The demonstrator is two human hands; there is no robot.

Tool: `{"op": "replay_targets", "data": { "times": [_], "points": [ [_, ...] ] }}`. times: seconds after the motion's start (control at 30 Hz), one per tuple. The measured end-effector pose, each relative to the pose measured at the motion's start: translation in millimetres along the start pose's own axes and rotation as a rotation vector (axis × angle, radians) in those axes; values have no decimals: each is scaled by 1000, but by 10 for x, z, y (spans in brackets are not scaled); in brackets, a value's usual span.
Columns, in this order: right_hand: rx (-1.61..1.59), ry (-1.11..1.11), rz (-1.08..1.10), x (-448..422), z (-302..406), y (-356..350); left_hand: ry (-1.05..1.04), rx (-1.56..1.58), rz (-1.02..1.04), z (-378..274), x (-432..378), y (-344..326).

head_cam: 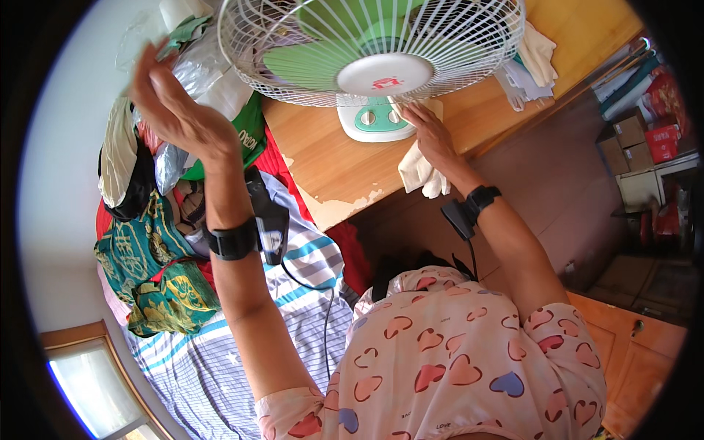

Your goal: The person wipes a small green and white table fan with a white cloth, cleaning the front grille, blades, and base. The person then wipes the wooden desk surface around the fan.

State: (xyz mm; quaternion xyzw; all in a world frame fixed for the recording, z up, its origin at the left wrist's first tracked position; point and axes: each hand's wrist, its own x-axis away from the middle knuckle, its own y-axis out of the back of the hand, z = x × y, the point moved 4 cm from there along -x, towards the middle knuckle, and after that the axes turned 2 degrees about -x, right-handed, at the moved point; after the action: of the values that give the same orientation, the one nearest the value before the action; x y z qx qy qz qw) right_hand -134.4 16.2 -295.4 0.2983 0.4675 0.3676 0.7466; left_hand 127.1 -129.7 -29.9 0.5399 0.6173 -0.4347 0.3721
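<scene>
An electric fan with a white wire guard (385, 93), green blades (308, 69) and a white base (376, 134) stands on a wooden tabletop (319, 159). Two knobs sit on the base's green panel (379, 117). My right hand (432, 135) grips a cream cloth (421, 169) at the right side of the base. Part of the cloth hangs below my palm, over the table's front edge. Raised to the left of the guard, my left hand (179, 107) is blurred and holds nothing that I can see.
Left of the table, a bed with a striped sheet (308, 258) bears patterned green cloths (148, 253) and plastic bags (206, 69). More folded cloth (536, 52) lies at the table's far right. Small boxes (632, 140) are stacked at right. Cables trail from devices strapped to both wrists.
</scene>
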Motion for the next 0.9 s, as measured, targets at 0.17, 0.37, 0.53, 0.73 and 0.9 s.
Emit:
{"op": "replay_targets", "data": {
  "times": [0.17, 0.37, 0.53, 0.73, 0.9],
  "points": [
    [-153, -99, 125, 84, 264, 158, 389, -92, 187, 576, 1323, 408],
    [-386, -165, 83, -66, 662, 108, 488, -459, 797, 547, 2747, 481],
    [-214, 94, 126, -287, 1047, -257, 512, -506, 835, 592, 2987, 471],
    [64, 184, 285, -703, 993, -778, 549, -516, 864, 601, 2988, 475],
    [179, -147, 240, -1279, 723, -893, 545, -547, 898, 617, 2977, 452]
  ]
}}
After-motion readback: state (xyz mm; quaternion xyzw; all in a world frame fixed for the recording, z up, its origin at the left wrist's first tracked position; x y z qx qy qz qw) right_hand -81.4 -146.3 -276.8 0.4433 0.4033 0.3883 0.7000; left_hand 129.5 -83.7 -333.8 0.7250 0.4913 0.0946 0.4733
